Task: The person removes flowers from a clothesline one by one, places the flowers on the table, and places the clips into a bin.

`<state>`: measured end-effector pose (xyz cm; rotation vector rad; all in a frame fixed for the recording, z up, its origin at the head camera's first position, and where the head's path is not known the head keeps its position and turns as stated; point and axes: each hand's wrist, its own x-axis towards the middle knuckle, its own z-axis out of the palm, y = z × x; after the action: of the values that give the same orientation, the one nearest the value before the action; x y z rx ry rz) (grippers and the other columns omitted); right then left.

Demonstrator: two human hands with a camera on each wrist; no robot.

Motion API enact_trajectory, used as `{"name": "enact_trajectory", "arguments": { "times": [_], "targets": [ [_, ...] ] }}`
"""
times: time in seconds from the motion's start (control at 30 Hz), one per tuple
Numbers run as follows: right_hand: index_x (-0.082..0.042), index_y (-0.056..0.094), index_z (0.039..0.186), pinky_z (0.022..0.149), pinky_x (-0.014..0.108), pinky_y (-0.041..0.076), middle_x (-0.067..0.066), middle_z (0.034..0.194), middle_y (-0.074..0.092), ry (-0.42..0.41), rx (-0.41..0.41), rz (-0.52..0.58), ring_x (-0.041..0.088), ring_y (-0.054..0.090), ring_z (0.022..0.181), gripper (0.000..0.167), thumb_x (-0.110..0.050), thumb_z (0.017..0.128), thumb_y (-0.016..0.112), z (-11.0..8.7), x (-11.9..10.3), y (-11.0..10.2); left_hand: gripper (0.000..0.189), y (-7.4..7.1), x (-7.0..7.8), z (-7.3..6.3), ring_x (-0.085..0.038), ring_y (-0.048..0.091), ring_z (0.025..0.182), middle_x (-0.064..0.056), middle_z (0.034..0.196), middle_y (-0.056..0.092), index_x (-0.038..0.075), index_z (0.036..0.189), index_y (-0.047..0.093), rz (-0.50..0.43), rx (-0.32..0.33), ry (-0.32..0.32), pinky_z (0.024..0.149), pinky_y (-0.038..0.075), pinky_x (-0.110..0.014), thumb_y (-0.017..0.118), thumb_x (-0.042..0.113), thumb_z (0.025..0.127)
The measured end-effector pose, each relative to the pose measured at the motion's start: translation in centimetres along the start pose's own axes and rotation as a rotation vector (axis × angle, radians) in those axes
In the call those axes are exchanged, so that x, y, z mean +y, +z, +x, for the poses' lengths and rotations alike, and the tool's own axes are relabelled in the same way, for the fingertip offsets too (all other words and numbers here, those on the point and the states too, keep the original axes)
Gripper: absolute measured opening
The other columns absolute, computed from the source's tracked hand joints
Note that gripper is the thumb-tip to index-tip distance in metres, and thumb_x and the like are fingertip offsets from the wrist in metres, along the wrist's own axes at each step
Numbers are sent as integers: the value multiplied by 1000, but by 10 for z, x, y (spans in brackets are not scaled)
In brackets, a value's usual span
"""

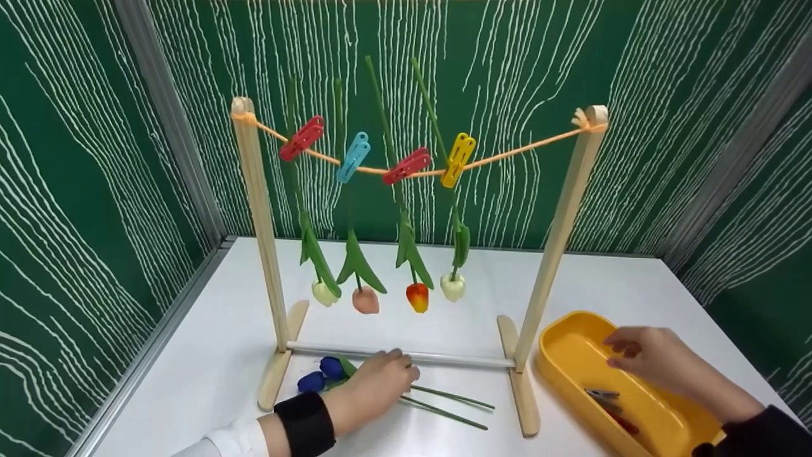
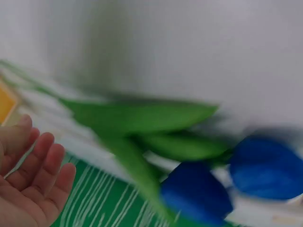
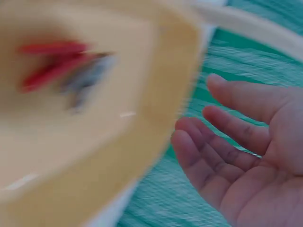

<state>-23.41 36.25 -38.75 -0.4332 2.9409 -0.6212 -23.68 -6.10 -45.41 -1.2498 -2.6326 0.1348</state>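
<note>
Left hand (image 1: 380,383): is being held half-open, empty, near blue tulips (image 1: 311,382)
Right hand (image 1: 663,362): likewise being poised near yellow tray (image 1: 571,336)
Stems (image 1: 444,412): best being pinched singly (gently, mid-length)

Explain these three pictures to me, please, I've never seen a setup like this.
There's no machine: a person is working bare-handed. The wide picture comes from a camera worn on the head; the two close ones come from cameras on each wrist. On the white table stands a wooden frame, with four tulips clipped upside down along its orange cord. Two blue tulips lie below, by the left hand. The right hand is by a yellow tray holding red and grey clips. Neither hand appears to grip anything.
</note>
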Motion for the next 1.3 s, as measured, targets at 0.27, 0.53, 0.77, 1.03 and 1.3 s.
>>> {"name": "enact_trajectory", "arguments": {
  "times": [0.27,0.53,0.77,1.03,1.3],
  "targets": [
    [-9,69,100,67,23,56,4,96,70,-260,227,-15,10,66,82,20,-8,80,73,1,-85,-55,26,-71,7,18,-15,61,93,-5,104,63,5,117,60,-458,302,-61,81,50,-18,59,16,93],
    [-14,68,104,71,13,51,-1,99,69,-407,298,52,1,65,83,17,-17,87,69,13,-170,-99,39,-129,4,43,-21,57,106,-13,121,54,0,127,50,-893,677,-156,80,51,-18,61,5,90],
    [-10,67,109,74,13,51,1,104,69,-521,359,123,0,66,88,21,-16,88,67,31,-225,-125,54,-160,-3,66,-19,44,128,-9,142,43,3,141,36,-960,753,-336,100,43,-25,60,11,92],
    [-8,68,108,77,13,50,-2,103,68,-579,457,64,6,67,93,23,-18,88,67,56,-263,-141,48,-171,-13,98,-12,54,119,-6,130,56,8,137,42,-1170,734,-421,98,43,-22,59,16,93],
    [-10,68,114,83,20,51,4,109,68,-505,462,-19,16,67,99,29,-20,87,68,73,-280,-156,20,-169,-10,109,-8,64,90,-5,98,66,9,114,55,-1257,709,-428,89,49,-21,53,7,94]
  ]
}}
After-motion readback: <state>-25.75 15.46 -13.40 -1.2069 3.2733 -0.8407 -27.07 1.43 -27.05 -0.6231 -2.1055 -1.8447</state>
